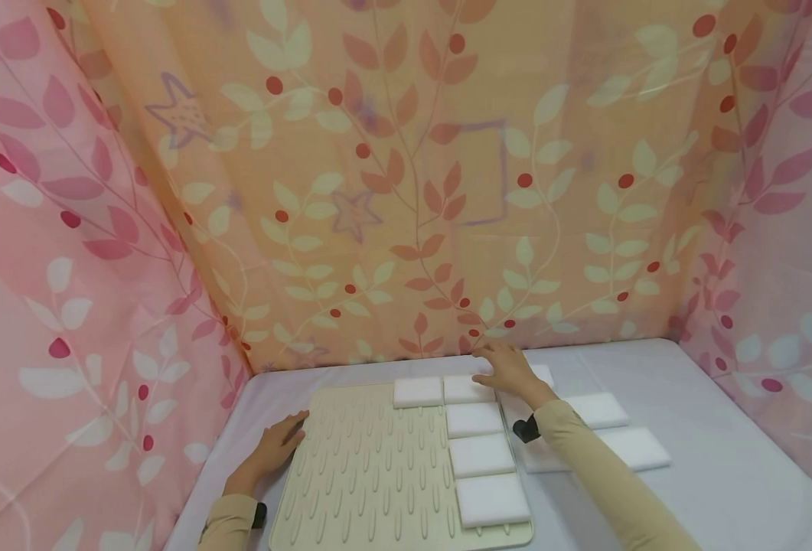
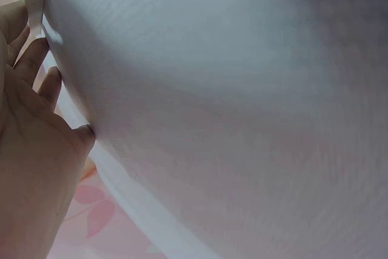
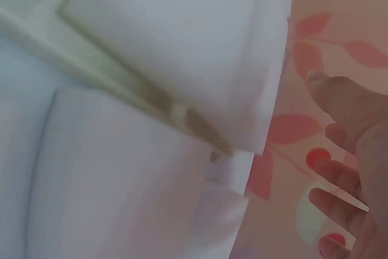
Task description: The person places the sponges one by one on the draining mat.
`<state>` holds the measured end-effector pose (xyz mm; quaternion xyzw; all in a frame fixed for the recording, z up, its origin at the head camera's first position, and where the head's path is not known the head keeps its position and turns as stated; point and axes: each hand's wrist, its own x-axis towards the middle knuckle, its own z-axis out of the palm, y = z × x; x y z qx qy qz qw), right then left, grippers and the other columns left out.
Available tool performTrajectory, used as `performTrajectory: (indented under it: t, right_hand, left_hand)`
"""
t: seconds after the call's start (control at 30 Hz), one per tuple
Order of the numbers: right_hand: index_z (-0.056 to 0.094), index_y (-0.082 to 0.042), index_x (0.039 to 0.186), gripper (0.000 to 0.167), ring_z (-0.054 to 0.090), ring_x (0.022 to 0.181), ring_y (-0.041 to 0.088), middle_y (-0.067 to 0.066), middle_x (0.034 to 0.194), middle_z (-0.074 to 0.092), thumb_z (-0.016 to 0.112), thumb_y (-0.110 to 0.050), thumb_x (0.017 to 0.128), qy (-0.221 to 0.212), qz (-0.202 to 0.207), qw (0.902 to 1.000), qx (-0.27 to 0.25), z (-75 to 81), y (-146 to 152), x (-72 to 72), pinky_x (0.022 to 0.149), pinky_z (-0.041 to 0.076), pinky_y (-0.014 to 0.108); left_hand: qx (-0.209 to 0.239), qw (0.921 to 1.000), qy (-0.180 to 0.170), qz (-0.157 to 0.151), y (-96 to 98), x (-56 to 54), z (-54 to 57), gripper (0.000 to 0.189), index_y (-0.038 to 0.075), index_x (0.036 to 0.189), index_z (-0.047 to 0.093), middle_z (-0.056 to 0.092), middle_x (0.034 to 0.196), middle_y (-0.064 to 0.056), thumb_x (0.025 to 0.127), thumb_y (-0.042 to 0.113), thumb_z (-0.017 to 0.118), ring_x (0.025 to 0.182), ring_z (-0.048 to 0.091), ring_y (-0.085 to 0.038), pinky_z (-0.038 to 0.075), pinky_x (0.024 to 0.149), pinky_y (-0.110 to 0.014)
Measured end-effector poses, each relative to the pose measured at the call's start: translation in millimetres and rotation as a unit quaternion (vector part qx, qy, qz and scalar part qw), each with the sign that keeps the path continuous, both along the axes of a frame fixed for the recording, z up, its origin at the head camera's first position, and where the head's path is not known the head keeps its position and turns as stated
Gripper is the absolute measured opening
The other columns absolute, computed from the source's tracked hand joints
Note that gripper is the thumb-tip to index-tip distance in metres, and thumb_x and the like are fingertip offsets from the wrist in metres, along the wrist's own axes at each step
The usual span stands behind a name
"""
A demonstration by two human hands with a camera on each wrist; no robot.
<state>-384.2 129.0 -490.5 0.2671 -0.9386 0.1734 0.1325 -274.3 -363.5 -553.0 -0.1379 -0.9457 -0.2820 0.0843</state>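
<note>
A beige mat (image 1: 364,467) with raised oval ridges lies flat on the table. White sponge-like blocks form a column along its right side; another block (image 1: 418,392) sits at its far edge, left of the corner block (image 1: 462,389). My left hand (image 1: 273,448) rests beside the mat's left edge, fingertips at the rim. Over the far right corner hovers my right hand (image 1: 510,375), fingers spread and holding nothing, partly covering the corner block. In the right wrist view that hand (image 3: 357,156) shows separated fingers against the patterned cloth. The left wrist view shows relaxed fingers (image 2: 33,62).
To the right of the mat, more white blocks (image 1: 638,448) lie on the white-covered table (image 1: 715,490), partly behind my right forearm. Patterned cloth (image 1: 406,191) hangs behind the table and along both sides.
</note>
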Motion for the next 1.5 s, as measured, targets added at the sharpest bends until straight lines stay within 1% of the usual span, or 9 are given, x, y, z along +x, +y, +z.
performTrajectory:
  t: [0.23,0.37,0.53,0.67,0.83,0.93,1.07,1.27,1.5]
  right_hand:
    - [0.062,-0.012,0.118,0.049,0.046,0.118,0.031,0.009,0.124,0.056,0.074,-0.035,0.077,-0.003,-0.009,1.0000,0.001,-1.7,19.9,2.9,0.098,0.028,0.057]
    - [0.062,-0.010,0.117,0.049,0.047,0.117,0.034,0.011,0.123,0.056,0.074,-0.035,0.076,0.002,-0.015,0.9999,0.003,-5.7,32.4,4.0,0.097,0.029,0.059]
    - [0.062,-0.009,0.116,0.053,0.051,0.112,0.038,0.015,0.120,0.057,0.075,-0.037,0.074,0.012,-0.033,0.9993,0.012,-10.8,48.3,2.6,0.090,0.034,0.061]
    - [0.061,-0.008,0.118,0.055,0.051,0.112,0.040,0.018,0.122,0.056,0.075,-0.038,0.074,0.001,-0.039,0.9991,0.015,-12.3,60.0,2.3,0.088,0.035,0.062]
    - [0.058,-0.006,0.121,0.060,0.046,0.118,0.044,0.024,0.131,0.049,0.074,-0.039,0.074,-0.031,-0.047,0.9983,0.014,-13.8,73.8,4.4,0.089,0.033,0.064]
    - [0.056,-0.005,0.124,0.064,0.045,0.119,0.045,0.025,0.133,0.047,0.074,-0.041,0.074,-0.045,-0.051,0.9976,0.014,-16.1,80.6,5.1,0.089,0.033,0.065]
    - [0.054,-0.004,0.127,0.069,0.047,0.116,0.044,0.024,0.131,0.049,0.072,-0.045,0.075,-0.046,-0.055,0.9970,0.028,-19.7,87.8,4.4,0.086,0.035,0.064]
    - [0.055,-0.004,0.127,0.067,0.050,0.111,0.043,0.023,0.125,0.052,0.072,-0.044,0.075,-0.059,-0.066,0.9950,0.046,-21.1,96.0,6.0,0.083,0.038,0.062]
    - [0.053,-0.003,0.128,0.068,0.050,0.112,0.044,0.024,0.125,0.052,0.071,-0.044,0.077,-0.076,-0.072,0.9929,0.056,-21.3,102.6,5.0,0.084,0.038,0.062]
  left_hand:
    - [0.000,0.9999,0.017,-0.001,-0.4,1.3,-2.3,0.042,-0.003,0.129,0.050,0.050,0.130,-0.026,0.090,0.013,0.056,0.121,0.039,-0.053,0.014,0.088,-0.078]
    - [0.005,1.0000,0.005,0.003,-0.8,1.8,-3.5,0.042,0.000,0.131,0.050,0.049,0.132,-0.024,0.091,0.014,0.055,0.124,0.038,-0.052,0.012,0.091,-0.078]
    - [0.001,1.0000,-0.004,0.005,-1.7,2.1,-3.7,0.043,0.001,0.132,0.049,0.048,0.133,-0.024,0.092,0.015,0.054,0.125,0.036,-0.051,0.011,0.091,-0.077]
    - [-0.001,1.0000,-0.002,0.007,-2.2,2.7,-3.0,0.043,0.001,0.132,0.049,0.048,0.133,-0.024,0.091,0.014,0.054,0.125,0.037,-0.051,0.011,0.091,-0.077]
    - [0.002,1.0000,0.001,0.005,-1.2,3.9,-2.5,0.043,0.000,0.131,0.049,0.049,0.133,-0.025,0.091,0.014,0.054,0.124,0.037,-0.052,0.011,0.091,-0.077]
    - [0.000,1.0000,0.003,0.003,-0.4,4.6,-2.2,0.042,-0.001,0.131,0.049,0.049,0.132,-0.026,0.091,0.013,0.055,0.124,0.037,-0.052,0.012,0.091,-0.077]
    - [0.000,1.0000,0.001,0.005,-0.4,5.0,-2.0,0.042,-0.001,0.130,0.049,0.049,0.132,-0.026,0.091,0.013,0.054,0.124,0.037,-0.053,0.012,0.091,-0.077]
    - [-0.004,1.0000,-0.001,0.005,-0.9,3.6,-1.8,0.042,0.000,0.132,0.048,0.048,0.133,-0.025,0.092,0.014,0.053,0.125,0.036,-0.051,0.011,0.092,-0.077]
    - [-0.009,1.0000,0.002,0.003,-0.5,0.9,-0.7,0.043,0.000,0.132,0.048,0.048,0.133,-0.024,0.092,0.016,0.053,0.125,0.037,-0.051,0.012,0.092,-0.077]
